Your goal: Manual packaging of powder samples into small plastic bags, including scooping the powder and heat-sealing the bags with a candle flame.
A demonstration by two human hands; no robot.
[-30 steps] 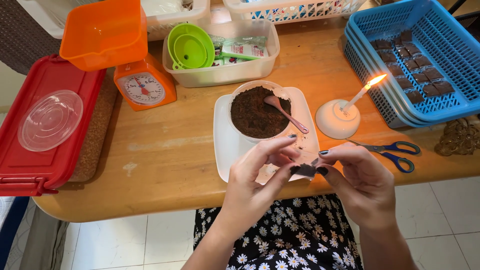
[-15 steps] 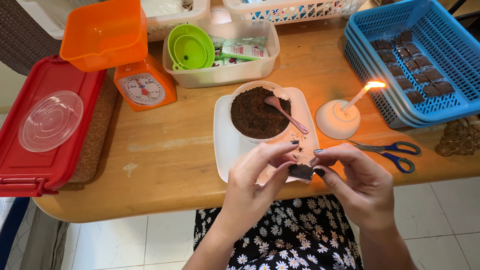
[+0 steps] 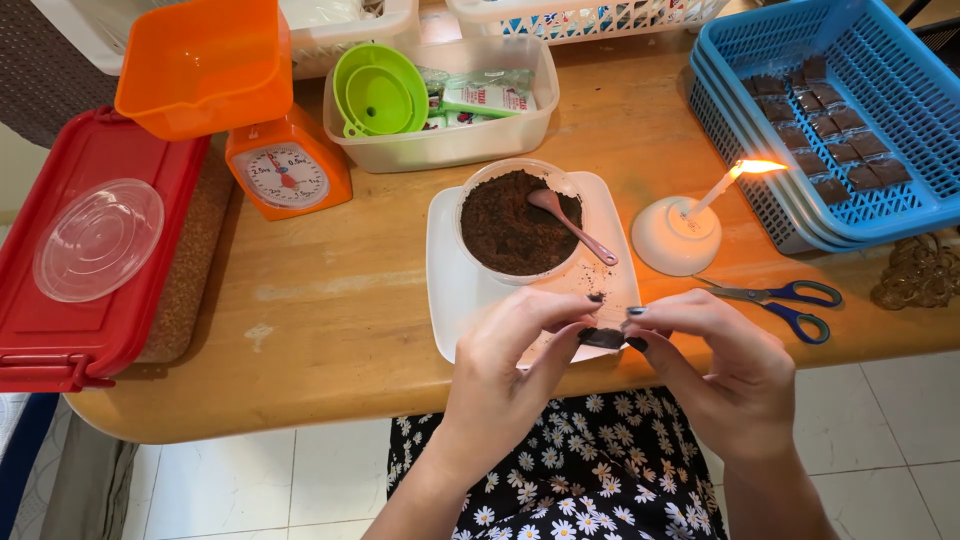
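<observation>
Both of my hands pinch one small dark packet (image 3: 603, 337) at the table's near edge. My left hand (image 3: 510, 370) grips its left end and my right hand (image 3: 725, 370) its right end. Just beyond them a white square plate (image 3: 450, 280) carries a clear tub of dark brown powder (image 3: 505, 225) with a pink spoon (image 3: 572, 225) resting in it. To the right of the tub a lit candle (image 3: 715, 190) leans in a round white holder (image 3: 675, 237).
Blue-handled scissors (image 3: 790, 300) lie right of my hands. A blue basket (image 3: 900, 120) with several dark packets is at the far right. An orange kitchen scale (image 3: 285, 175), a red box (image 3: 60, 330) with a clear lid (image 3: 98, 238), and a tub with green funnels (image 3: 380, 95) stand behind.
My hands have shifted the small dark packet slightly between the fingertips, bringing it level. The candle flame flickers. Nothing else has moved.
</observation>
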